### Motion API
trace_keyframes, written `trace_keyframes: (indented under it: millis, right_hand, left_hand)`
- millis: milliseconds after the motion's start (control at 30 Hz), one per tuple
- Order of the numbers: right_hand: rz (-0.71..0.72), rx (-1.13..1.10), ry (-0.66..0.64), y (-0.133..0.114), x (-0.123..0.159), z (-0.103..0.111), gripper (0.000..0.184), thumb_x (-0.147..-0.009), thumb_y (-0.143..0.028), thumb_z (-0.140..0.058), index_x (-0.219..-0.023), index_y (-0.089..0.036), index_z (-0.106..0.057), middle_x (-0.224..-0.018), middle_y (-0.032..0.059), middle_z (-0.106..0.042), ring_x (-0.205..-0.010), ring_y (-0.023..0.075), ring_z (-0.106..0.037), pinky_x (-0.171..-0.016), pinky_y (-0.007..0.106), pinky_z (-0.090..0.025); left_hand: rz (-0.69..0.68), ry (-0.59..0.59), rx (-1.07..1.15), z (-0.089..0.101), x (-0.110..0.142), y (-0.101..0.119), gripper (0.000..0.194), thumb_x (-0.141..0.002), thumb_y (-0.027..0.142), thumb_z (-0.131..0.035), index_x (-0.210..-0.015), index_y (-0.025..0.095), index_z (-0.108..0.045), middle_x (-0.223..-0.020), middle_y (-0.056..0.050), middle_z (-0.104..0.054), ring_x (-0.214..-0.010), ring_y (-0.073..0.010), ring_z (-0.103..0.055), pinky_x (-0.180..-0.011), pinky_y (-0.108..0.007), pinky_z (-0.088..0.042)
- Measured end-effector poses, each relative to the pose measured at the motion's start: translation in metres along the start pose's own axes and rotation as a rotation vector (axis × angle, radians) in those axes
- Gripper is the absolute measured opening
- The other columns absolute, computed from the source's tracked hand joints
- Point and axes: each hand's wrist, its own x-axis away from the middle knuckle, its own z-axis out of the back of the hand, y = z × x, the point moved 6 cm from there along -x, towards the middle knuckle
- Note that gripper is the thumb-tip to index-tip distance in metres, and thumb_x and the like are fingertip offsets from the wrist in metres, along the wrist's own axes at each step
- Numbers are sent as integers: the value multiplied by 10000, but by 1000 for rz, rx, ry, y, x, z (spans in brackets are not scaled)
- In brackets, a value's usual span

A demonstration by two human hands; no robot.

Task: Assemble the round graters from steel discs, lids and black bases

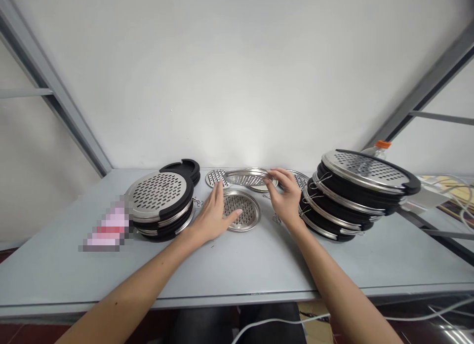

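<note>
My right hand [287, 198] pinches the rim of a round metal grater disc [247, 178], which is tilted above the table. My left hand [213, 215] is open, fingers stretched and thumb apart, at the left edge of another grater disc [242, 211] lying on the table. Whether it touches that disc I cannot tell. Behind the held disc lie more perforated discs, one at the left [218, 177] and one partly hidden by my right hand [298, 178].
Black-rimmed grater discs are stacked at the left [159, 196] and, higher, at the right [365, 169]. Black rings [181, 170] sit behind the left stack. A bottle with an orange cap [382, 145] stands behind the right one. A white wall [237, 77] closes off the grey table [244, 265].
</note>
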Motion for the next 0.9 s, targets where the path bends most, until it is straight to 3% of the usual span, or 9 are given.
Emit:
trace_keyframes:
  millis: [167, 367, 533, 667, 767, 900]
  right_hand:
    - [-216, -308, -7, 20, -1, -7, 232, -802, -334, -636, -999, -211, -626, -1055, 82, -631, -990, 217, -620, -870, 406, -537]
    - [-420, -462, -73, 40, 3, -18, 327, -741, -366, -699, -1001, -189, -609, -1001, 84, -674, -904, 211, -656, -805, 376, -549]
    - [-494, -397, -147, 46, 7, -22, 439, -750, -414, -674, -1123, -193, -605, -1009, 92, -667, -778, 188, -660, -645, 324, -565]
    - [-625, -358, -228, 54, 13, -29, 419, -727, -406, -680, -1077, -176, -659, -965, 92, -692, -760, 198, -665, -595, 321, -573]
    - [-711, -289, -312, 61, 21, -35, 409, -746, -393, -646, -1073, -150, -671, -937, 100, -709, -739, 206, -671, -575, 328, -573]
    - [-616, -39, -408, 63, 23, -35, 403, -811, -388, -568, -1095, -122, -674, -856, 103, -729, -710, 209, -679, -690, 362, -551]
  left_hand:
    - [33, 99, 24, 6, -2, -2, 946, -883, 527, -479, -1468, 141, 157, -1563, -171, 33, -1438, -294, -32, -1154, -485, -159]
    - [-59, 158, 0, 8, -3, 2, 957, -863, 411, -550, -1474, 148, 138, -1550, -180, -127, -1421, -306, -165, -1133, -461, -239]
    - [-93, 216, 3, 13, -4, 5, 971, -817, 317, -621, -1484, 184, 73, -1527, -159, -230, -1400, -302, -241, -1118, -433, -275]
    - [-89, 248, -3, 19, -3, 8, 929, -779, 310, -671, -1483, 215, -71, -1495, -138, -304, -1377, -289, -297, -1108, -423, -291]
    - [-74, 201, -15, 16, -2, 8, 979, -748, 386, -702, -1481, 201, -80, -1480, -153, -317, -1375, -308, -290, -1105, -448, -289]
    - [-44, 59, -60, 4, 1, 7, 1268, -575, 527, -793, -1482, 144, 5, -1504, -212, -227, -1382, -374, -235, -1104, -498, -270]
